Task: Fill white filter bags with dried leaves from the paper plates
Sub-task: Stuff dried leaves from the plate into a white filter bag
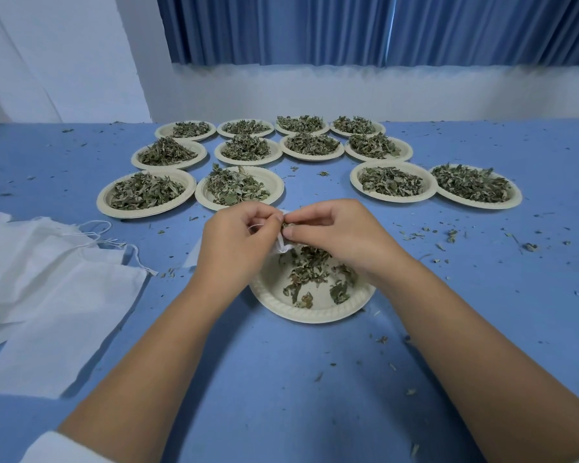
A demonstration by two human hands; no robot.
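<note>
While left hand (238, 242) pinches bag (282, 246) open, right hand (335, 233), pinching leaves (286, 225), shld push deep over plate (315, 314) at 6 o'clock.

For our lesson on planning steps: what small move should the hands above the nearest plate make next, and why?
Probably the right hand should push its pinch of dried leaves into the white filter bag, which the left hand holds above the near plate. The leaves are already at the bag's mouth, and the plate would catch spills.
</note>
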